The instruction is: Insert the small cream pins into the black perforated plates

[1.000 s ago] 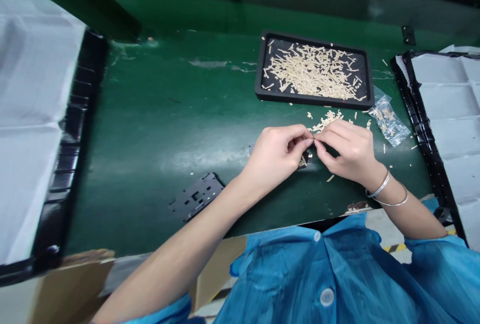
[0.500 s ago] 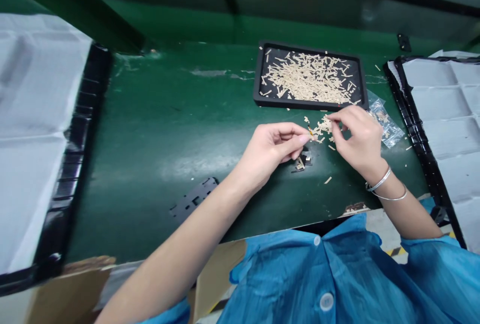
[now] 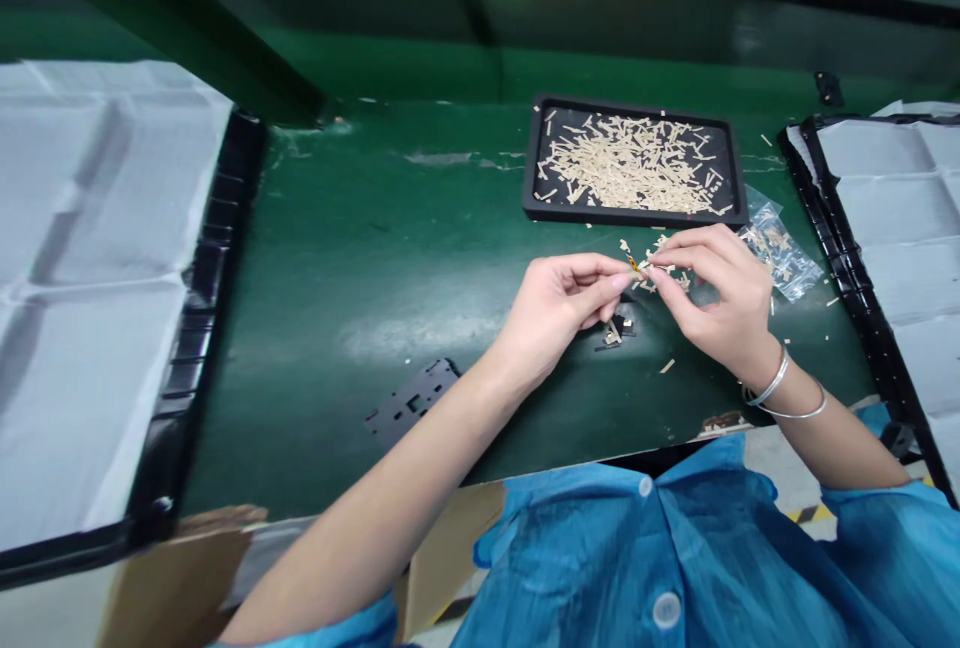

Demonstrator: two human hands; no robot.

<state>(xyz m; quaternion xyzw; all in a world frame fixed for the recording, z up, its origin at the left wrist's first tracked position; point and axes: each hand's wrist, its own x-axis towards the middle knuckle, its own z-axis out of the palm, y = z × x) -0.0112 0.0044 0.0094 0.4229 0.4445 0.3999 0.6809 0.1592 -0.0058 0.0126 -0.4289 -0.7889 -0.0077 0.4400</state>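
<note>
While both hands meet just right of the frame's centre, the head view lists the following.

Left hand [image 3: 551,303]: thumb and fingers pinched on a small yellow-and-black part [image 3: 634,262], which sticks up from the fingertips right of centre. Right hand [image 3: 724,303]: thumb and fingertips drawn close together just beside that part; whether they grip a piece, cannot tell. Two silver bangles [image 3: 784,360] on the right wrist.

Tabletop [image 3: 315,248]: green, filling the middle of the frame. Black tray [image 3: 531,198]: upper right of centre, bearing many beige strips [image 3: 634,168]. Loose heap of beige bits [image 3: 679,281]: below the tray, partly behind the right hand. Clear bag [image 3: 795,268]: right of the heap, beige pieces inside. Small dark pieces [image 3: 622,328]: below the left fingertips, with beige strips among them. Dark plate with cutouts [image 3: 409,403]: lower centre-left, lying flat, partly covered by the left forearm. White sheets with black edging: one at the left edge [image 3: 90,328], one at the right [image 3: 900,228].
</note>
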